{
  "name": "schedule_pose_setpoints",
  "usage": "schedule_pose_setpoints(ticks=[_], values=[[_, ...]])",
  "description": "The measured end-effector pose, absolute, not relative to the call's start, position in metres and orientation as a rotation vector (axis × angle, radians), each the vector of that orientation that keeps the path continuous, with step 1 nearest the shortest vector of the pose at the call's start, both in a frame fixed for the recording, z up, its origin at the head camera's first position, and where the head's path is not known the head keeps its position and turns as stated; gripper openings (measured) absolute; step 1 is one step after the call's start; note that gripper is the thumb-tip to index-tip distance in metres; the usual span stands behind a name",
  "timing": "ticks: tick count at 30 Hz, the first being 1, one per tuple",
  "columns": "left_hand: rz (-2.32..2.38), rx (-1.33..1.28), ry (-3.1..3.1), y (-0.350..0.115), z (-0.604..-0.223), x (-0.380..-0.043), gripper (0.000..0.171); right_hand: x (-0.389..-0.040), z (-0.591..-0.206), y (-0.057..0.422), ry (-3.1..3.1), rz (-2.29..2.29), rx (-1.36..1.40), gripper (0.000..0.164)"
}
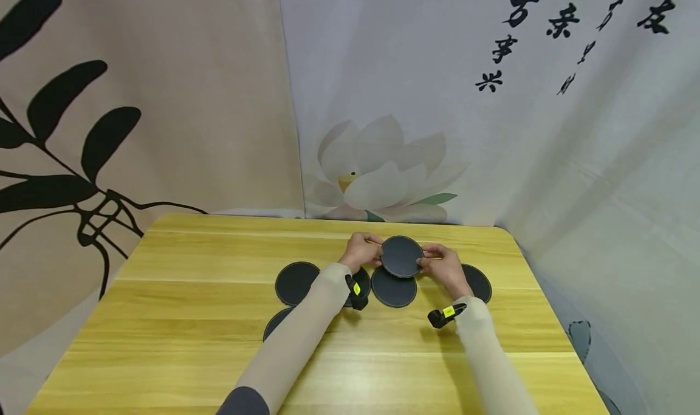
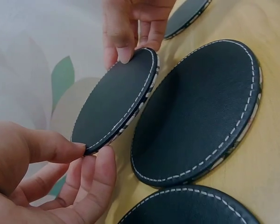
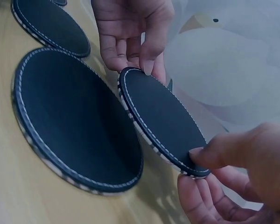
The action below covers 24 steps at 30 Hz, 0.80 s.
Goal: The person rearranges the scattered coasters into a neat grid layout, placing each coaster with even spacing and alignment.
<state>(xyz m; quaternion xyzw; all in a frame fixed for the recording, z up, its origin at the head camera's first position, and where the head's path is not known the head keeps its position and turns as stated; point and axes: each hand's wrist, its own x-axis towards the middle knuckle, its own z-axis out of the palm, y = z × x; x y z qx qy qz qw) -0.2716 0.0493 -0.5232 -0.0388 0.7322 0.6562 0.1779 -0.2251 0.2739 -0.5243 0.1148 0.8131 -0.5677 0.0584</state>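
Observation:
Between both hands a round black coaster (image 1: pixel 401 256) with white edge stitching is held up off the table, tilted. My left hand (image 1: pixel 363 251) pinches its left edge between thumb and fingers. The right hand (image 1: pixel 444 269) pinches the opposite edge, thumb on the black face, as the right wrist view shows at its lower right. Just in front of the raised one, a second coaster (image 1: pixel 394 288) lies flat and is partly overlapped in the head view. Another coaster (image 1: pixel 361 281) lies under the left wrist, mostly hidden. Patterned rims show on the coasters in both wrist views.
More black coasters lie on the wooden table (image 1: pixel 219 354): one at the left (image 1: pixel 297 283), one partly behind the left forearm (image 1: pixel 275 322), one beside the right wrist (image 1: pixel 477 283). A printed cloth (image 1: pixel 383 166) hangs along the table's far edge.

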Motion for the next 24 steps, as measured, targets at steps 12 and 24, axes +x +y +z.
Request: schedule_pose_setpoints(ticks=[12,24], values=[[1.909,-0.068,2.021,0.024,-0.529,-0.255,0.029,-0.212,-0.527,0.255,2.465,-1.737,0.331,0.041],[1.912,-0.073,2.035,0.002,-0.526,-0.230,0.029,-0.194,-0.528,0.238,2.483,-1.750,0.254,0.038]])
